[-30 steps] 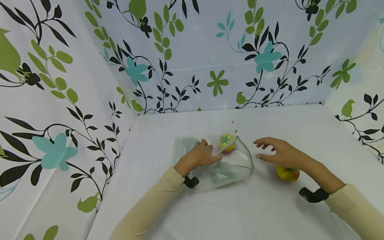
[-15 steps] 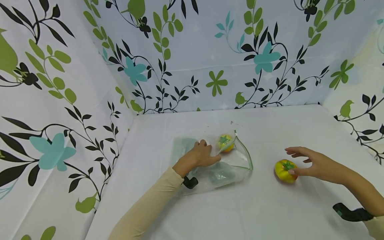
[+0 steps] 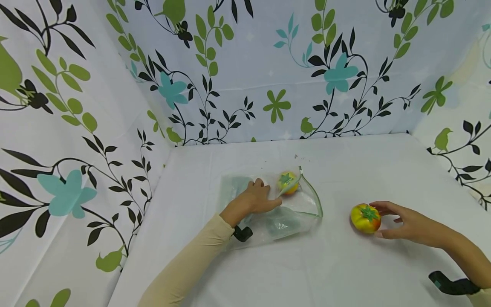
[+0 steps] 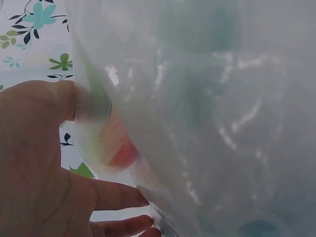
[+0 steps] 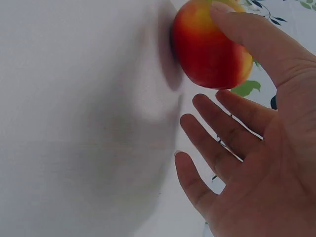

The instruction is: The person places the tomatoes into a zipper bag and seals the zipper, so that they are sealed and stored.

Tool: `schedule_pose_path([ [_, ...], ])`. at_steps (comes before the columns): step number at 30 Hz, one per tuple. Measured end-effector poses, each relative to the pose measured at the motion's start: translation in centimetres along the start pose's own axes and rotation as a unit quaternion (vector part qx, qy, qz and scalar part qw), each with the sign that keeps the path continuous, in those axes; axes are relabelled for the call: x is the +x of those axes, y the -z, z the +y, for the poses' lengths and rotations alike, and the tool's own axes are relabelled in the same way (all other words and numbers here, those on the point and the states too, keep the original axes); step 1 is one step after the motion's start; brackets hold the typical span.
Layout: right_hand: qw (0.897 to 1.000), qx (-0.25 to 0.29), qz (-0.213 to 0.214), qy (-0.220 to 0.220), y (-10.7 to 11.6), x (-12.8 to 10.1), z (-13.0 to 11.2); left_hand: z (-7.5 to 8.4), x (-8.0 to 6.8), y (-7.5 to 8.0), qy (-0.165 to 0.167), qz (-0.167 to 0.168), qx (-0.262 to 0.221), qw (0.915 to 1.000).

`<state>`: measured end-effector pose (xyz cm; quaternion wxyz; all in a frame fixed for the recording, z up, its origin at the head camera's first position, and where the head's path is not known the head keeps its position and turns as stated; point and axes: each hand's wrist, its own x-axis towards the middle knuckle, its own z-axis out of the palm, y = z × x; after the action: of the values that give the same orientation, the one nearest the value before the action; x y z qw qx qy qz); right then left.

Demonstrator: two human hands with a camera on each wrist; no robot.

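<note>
Tomato sat on white table, right of centre, green stalk up. Right hand lay just right of it, fingers spread and loosely extended; thumb touched tomato's near side, other fingers apart from it, no grip closed. Clear plastic bag lay left of tomato, mouth facing right. Second tomato sat inside bag at far edge. Left hand rested flat on bag, fingers straight, pressing film down. Leaf-patterned cloth walls stood around table.
</note>
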<state>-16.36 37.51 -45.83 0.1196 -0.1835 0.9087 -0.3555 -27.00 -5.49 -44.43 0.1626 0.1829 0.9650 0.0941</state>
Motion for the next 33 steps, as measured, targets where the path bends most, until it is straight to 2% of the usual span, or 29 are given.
schedule_pose_path([
  [3, 1.000, -0.022, -0.002, -0.010, -0.2, 0.0, 0.1, -0.1, 0.1, 0.0, -0.001, 0.000, 0.002, 1.0000],
  [7, 0.999, -0.038, 0.013, 0.002, -0.4, 0.0, 0.2, -0.1, 0.1, -0.1, -0.003, 0.003, 0.003, 1.0000],
  [12, 0.999, -0.031, 0.027, 0.017, -0.6, 0.2, 0.1, -0.1, 0.1, -0.2, -0.005, 0.006, 0.003, 1.0000],
  [26, 0.998, -0.024, 0.049, 0.020, -1.2, 0.8, 0.3, -0.2, 0.1, -0.4, -0.010, 0.007, 0.000, 0.9999],
  [33, 0.997, -0.043, 0.057, 0.013, -1.4, 1.4, 0.1, -0.2, 0.1, -0.2, -0.012, 0.006, -0.001, 0.9999],
])
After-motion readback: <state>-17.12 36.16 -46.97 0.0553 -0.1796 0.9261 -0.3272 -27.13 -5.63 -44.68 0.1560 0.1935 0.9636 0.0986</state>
